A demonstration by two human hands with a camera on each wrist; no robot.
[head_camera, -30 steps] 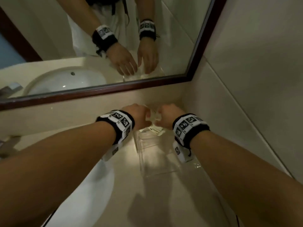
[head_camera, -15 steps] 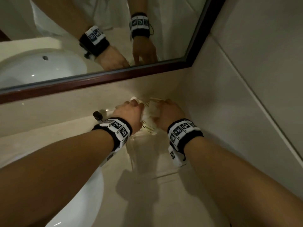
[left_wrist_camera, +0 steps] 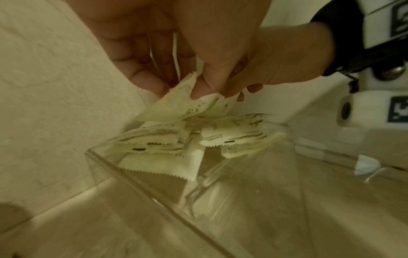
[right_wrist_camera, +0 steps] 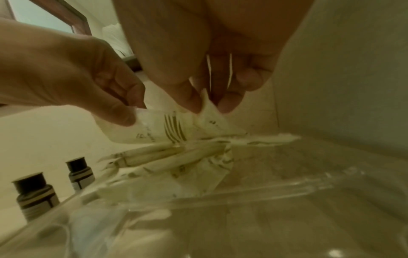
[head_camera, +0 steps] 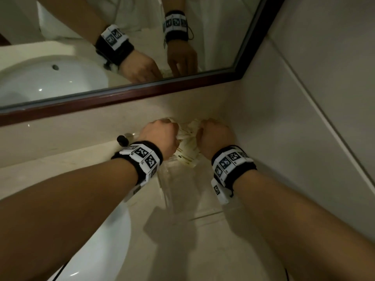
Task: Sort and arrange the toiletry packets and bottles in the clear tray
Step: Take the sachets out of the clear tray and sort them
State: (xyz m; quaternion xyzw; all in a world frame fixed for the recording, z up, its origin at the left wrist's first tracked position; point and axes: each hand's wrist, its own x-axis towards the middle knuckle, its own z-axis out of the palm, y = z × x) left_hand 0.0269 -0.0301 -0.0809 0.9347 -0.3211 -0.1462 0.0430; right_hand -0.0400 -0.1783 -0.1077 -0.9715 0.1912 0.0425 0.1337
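Note:
A clear tray [head_camera: 183, 201] stands on the counter in the corner below the mirror. Several cream toiletry packets [head_camera: 187, 147] with serrated edges lie piled at its far end. My left hand [head_camera: 160, 136] and right hand [head_camera: 214, 136] are both curled over that pile. In the left wrist view the left hand [left_wrist_camera: 178, 87] pinches a packet [left_wrist_camera: 176, 108] above the heap [left_wrist_camera: 163, 146]. In the right wrist view the right hand [right_wrist_camera: 209, 103] pinches another packet [right_wrist_camera: 212, 122]. Two small dark-capped bottles [right_wrist_camera: 34, 192] [right_wrist_camera: 80, 172] stand outside the tray's left wall.
A white sink basin [head_camera: 97, 240] lies to the left under my left forearm. The mirror's dark wooden frame [head_camera: 142, 92] runs above the backsplash. A tiled side wall [head_camera: 304, 138] closes the right. One bottle's black cap [head_camera: 122, 139] shows by my left wrist.
Both hands have stayed on the packets at the tray's far end, bunching them closer together. The view has dropped toward the counter, and a bottle cap has come into sight.

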